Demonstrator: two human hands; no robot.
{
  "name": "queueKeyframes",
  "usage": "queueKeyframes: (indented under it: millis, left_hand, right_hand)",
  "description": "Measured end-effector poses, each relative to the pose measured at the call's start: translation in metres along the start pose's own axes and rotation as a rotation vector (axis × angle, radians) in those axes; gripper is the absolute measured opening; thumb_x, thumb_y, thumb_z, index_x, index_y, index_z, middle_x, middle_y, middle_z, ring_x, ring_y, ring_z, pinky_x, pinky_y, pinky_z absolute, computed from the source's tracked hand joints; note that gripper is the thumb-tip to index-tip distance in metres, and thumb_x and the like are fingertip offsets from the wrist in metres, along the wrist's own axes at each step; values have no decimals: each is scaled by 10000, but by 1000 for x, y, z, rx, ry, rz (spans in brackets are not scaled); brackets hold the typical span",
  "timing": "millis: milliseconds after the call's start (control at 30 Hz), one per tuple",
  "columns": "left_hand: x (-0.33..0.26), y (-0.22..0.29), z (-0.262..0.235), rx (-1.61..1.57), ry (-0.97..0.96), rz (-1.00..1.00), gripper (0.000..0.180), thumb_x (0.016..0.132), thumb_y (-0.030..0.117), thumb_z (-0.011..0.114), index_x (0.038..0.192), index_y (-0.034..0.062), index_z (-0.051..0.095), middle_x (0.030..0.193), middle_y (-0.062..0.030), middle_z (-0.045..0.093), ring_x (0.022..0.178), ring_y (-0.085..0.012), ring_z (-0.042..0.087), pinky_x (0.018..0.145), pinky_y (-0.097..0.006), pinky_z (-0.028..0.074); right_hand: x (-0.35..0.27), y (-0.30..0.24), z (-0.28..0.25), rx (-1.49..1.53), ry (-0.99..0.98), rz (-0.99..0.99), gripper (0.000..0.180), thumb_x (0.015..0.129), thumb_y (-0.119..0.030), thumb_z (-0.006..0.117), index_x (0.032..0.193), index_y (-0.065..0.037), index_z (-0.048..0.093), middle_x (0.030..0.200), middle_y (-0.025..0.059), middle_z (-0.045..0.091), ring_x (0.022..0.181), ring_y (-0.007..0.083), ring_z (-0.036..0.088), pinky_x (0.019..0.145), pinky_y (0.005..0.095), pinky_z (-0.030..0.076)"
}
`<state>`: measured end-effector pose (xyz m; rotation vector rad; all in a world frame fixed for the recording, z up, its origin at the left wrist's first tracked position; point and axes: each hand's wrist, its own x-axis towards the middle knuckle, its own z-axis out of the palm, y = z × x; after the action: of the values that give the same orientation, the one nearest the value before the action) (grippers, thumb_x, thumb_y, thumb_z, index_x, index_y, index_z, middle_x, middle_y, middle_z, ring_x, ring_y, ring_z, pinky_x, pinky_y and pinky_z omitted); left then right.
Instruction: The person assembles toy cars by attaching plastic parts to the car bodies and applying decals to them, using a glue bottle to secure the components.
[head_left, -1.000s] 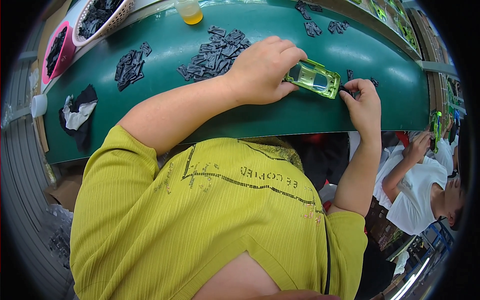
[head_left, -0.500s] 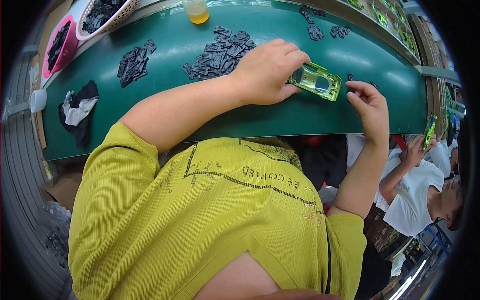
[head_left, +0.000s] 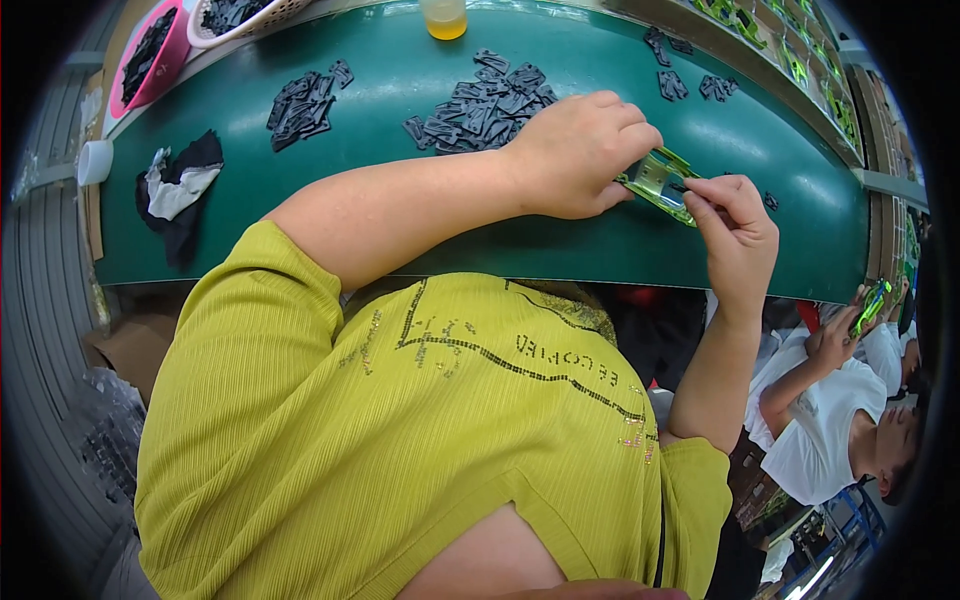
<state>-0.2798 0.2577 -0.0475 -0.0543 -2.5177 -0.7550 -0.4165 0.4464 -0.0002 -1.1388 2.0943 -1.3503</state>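
My left hand grips one end of a bright green toy car shell, holding it just above the green table. At the shell's other end is my right hand, its thumb and forefinger pinched together on a small black piece over the shell's opening. The fingers partly hide the piece, so its exact shape cannot be told. Beyond my left hand lies a large heap of flat black plastic parts. A few tiny black pieces lie to the right of my right hand.
A smaller black heap lies left, beside a black and white cloth. Pink and white baskets hold more parts. A jar of amber liquid stands far. At right, a co-worker in white holds another green shell.
My right hand has moved left to the shell, bringing the small black piece over it. The shell, still in my left hand, has tilted. The whole view has shifted slightly.
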Motion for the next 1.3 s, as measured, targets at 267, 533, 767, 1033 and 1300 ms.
queueKeyframes:
  millis: [267, 533, 767, 1033, 1300]
  left_hand:
    - [-1, -1, 0, 26, 2, 40, 491, 704, 154, 812, 1147, 76, 613, 1069, -89, 641, 1013, -313, 604, 849, -406, 516]
    - [-1, 2, -1, 42, -5, 53, 489, 691, 118, 800, 1144, 77, 620, 1090, -93, 642, 1031, -308, 604, 863, -396, 522]
    - [-1, 2, -1, 22, -10, 26, 505, 689, 117, 805, 1155, 79, 613, 1103, -96, 640, 1052, -312, 601, 879, -402, 519]
    - [-2, 5, 1, 10, 2, 12, 482, 691, 110, 797, 1131, 93, 601, 1165, -104, 615, 1086, -334, 576, 901, -412, 504]
    - [-3, 3, 7, 3, -6, 49, 337, 701, 116, 793, 1009, 89, 661, 1217, -104, 621, 1103, -325, 574, 926, -410, 499]
  right_hand:
    - [5, -4, 19, -450, -56, -250, 93, 812, -25, 713, 900, -39, 741, 858, 98, 695, 763, 256, 680, 693, 329, 526]
    - [8, -6, 24, -506, -114, -244, 108, 815, -24, 691, 908, -41, 744, 842, 114, 681, 751, 294, 671, 687, 357, 528]
    - [8, -12, 23, -513, -202, -279, 166, 831, 24, 633, 938, -38, 743, 859, 131, 686, 792, 324, 672, 712, 385, 530]
    - [12, -13, 20, -547, -247, -253, 173, 835, 14, 624, 939, -47, 748, 896, 143, 706, 828, 337, 679, 757, 403, 534]
    - [13, -10, 20, -499, -275, -146, 164, 847, -4, 622, 924, -57, 758, 916, 152, 721, 877, 335, 691, 801, 409, 535]
